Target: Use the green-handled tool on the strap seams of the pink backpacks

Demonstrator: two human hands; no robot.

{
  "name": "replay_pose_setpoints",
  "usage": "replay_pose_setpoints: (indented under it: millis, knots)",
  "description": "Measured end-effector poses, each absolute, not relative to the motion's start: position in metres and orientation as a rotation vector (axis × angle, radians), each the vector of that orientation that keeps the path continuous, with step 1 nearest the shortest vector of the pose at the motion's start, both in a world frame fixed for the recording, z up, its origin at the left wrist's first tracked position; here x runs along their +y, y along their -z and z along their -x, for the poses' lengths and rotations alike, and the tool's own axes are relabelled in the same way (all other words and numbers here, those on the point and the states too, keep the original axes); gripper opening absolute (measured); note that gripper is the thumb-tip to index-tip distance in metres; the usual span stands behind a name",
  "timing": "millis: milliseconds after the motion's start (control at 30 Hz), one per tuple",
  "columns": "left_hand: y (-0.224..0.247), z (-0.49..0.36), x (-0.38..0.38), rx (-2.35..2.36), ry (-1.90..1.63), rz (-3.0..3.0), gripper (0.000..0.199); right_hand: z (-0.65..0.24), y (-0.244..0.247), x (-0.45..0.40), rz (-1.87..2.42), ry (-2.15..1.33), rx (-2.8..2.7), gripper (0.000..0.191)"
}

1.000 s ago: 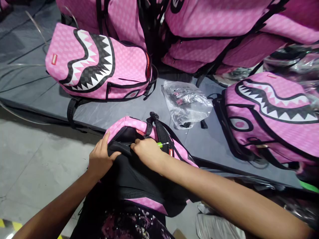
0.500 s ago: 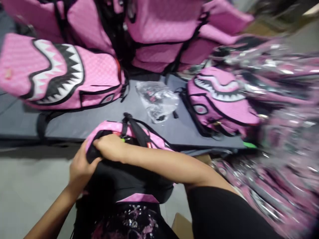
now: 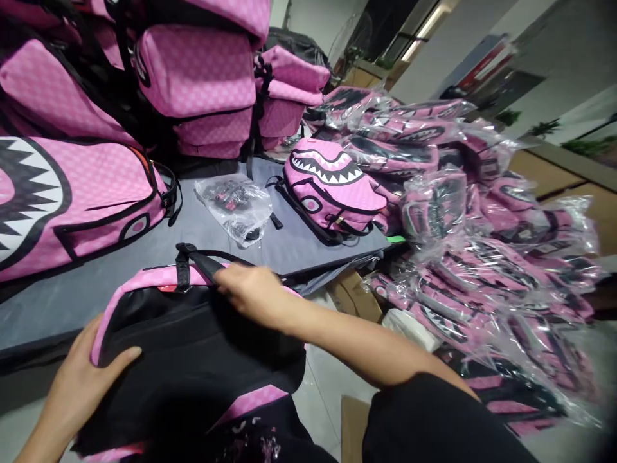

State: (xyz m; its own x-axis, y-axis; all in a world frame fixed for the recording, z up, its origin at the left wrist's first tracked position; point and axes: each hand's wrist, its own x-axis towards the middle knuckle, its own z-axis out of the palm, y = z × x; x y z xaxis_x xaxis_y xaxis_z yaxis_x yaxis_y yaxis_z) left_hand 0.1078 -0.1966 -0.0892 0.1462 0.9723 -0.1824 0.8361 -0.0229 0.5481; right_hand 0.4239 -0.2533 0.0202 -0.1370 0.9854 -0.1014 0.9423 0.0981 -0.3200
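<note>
A pink-and-black backpack point(image 3: 193, 347) is held close to my body at the table's front edge, its black side facing up. My left hand point(image 3: 80, 379) grips its pink left edge, thumb on the black side and the fingers mostly hidden behind. At the top rim, my right hand point(image 3: 255, 292) is closed around a black strap point(image 3: 203, 260), its fingertips by the pink edge. A bit of red shows beneath the strap. Just beyond lies a clear plastic bag point(image 3: 236, 206) with dark and pink contents.
On the grey table point(image 3: 187, 225) lie a large pink shark-mouth backpack point(image 3: 96, 186) at left and a smaller one point(image 3: 332, 186) at right. Pink bags point(image 3: 197, 71) are stacked behind. Plastic-wrapped backpacks point(image 3: 463, 270) pile up on the right, near a cardboard box point(image 3: 354, 292).
My right hand has come out of the backpack's opening and moved right to the strap. My left hand stays on the left edge. The view has turned rightward.
</note>
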Motion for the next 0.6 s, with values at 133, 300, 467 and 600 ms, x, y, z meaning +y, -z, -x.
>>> replay_pose_setpoints:
  millis: [133, 300, 467, 600]
  knots:
    - [0.054, -0.137, -0.177, 1.738, -0.336, -1.954, 0.099, -0.529, -0.002, -0.311, 2.132, -0.621, -1.223, 0.022]
    - [0.042, -0.156, -0.166, 1.771, -0.161, -1.952, 0.069, -0.565, 0.071, -0.380, 1.944, -1.058, -0.917, 0.030]
    - [0.006, -0.169, -0.188, 1.758, -0.358, -1.976, 0.054, -0.542, 0.083, -0.433, 1.629, -1.187, -0.804, 0.065]
    - [-0.051, -0.230, -0.211, 1.472, -0.607, -2.090, 0.048, -0.542, 0.058, -0.512, 1.594, -1.134, -0.683, 0.070]
